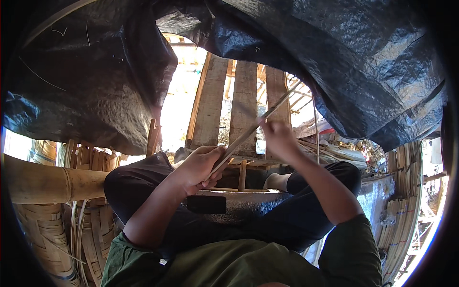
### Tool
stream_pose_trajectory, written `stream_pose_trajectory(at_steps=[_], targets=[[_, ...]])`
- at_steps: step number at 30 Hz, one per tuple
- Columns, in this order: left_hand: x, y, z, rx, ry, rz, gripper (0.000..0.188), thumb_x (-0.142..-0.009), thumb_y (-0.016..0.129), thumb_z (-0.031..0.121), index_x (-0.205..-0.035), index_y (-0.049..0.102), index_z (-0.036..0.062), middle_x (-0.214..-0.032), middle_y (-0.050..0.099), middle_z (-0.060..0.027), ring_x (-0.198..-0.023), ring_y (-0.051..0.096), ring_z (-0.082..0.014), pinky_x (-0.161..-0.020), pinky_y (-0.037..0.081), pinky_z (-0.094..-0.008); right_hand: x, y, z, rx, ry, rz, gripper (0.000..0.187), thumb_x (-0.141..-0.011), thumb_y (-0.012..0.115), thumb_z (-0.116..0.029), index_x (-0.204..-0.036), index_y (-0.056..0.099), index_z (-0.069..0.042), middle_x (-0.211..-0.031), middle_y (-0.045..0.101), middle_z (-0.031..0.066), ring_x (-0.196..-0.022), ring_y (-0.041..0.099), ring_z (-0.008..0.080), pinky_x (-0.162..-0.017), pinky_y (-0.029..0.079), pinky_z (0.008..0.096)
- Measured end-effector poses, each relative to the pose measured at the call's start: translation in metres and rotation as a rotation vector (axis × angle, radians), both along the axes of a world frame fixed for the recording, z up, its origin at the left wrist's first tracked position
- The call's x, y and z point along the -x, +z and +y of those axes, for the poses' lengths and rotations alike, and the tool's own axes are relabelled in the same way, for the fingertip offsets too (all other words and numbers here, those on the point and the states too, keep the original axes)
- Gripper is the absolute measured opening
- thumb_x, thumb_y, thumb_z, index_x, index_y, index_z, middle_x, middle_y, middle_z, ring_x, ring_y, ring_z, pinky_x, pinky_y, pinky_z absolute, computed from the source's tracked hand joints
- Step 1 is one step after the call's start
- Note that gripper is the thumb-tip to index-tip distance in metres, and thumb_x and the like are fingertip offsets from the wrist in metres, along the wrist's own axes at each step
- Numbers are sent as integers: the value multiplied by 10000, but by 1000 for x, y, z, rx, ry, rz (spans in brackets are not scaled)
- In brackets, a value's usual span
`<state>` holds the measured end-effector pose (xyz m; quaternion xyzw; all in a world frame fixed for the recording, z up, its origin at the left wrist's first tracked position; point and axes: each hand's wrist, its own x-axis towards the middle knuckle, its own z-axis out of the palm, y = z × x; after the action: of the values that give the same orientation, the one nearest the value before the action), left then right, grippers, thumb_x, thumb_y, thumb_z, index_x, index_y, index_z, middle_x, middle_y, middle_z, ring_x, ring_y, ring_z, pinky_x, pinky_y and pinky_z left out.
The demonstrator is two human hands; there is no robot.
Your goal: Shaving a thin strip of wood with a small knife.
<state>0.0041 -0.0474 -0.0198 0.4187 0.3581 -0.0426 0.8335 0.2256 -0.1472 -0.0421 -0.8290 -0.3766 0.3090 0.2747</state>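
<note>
A long, thin bamboo strip [244, 136] slants from my lap up to the far right. My left hand [203, 165] is closed round its near end. Beside the strip's middle is my right hand [278, 136], curled into a fist and somewhat blurred. From that fist a grey, blade-like streak [245, 110], seemingly a knife, points up and left across the strip; motion smears it, and its handle is hidden in my fingers. On my lap, below the left hand, lies a flat black rectangular thing [206, 204].
Wooden planks [244, 95] stretch away ahead of me. Black plastic sheeting [349, 52] hangs overhead and on both sides. At the left, a thick bamboo pole [57, 184] reaches my knee above woven bamboo [45, 234]. Bundled bamboo strips [400, 210] stand at the right.
</note>
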Motion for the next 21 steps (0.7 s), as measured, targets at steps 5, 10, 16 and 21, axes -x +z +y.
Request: stream_pose_trajectory(at_steps=[5,10,16,21], targets=[[-1,-2,4,6,-20,-30,359,-1064,367,329,-955,535,31,-520,415,4,-342,314,-63,-318,239,-220,10,-22,-1,-146,-25,-123,614,-1006,428,-525,-690,576,-19,-512,487,59,-496,531,167,-494,426,366],[-3,1,-3,-196,-43,73,377,-1060,372,355,-959,547,37,-557,458,8,-360,364,-57,-321,291,-212,-21,-11,5,1,-86,1,648,-988,453,-507,-668,582,42,-531,542,182,-517,584,329,-569,457,453],[-3,10,-1,-166,-48,71,369,-1059,377,349,-955,546,38,-527,440,13,-347,357,-58,-321,289,-214,-23,-16,2,-43,-109,5,645,-989,446,-526,-661,588,12,-528,523,124,-494,562,247,-526,437,433],[-1,6,3,-63,-56,14,392,-1064,351,365,-923,514,37,-551,438,1,-348,354,-72,-310,295,-221,-11,-30,2,-66,-114,-43,658,-990,424,-556,-659,596,-14,-504,500,74,-482,525,194,-487,401,402]])
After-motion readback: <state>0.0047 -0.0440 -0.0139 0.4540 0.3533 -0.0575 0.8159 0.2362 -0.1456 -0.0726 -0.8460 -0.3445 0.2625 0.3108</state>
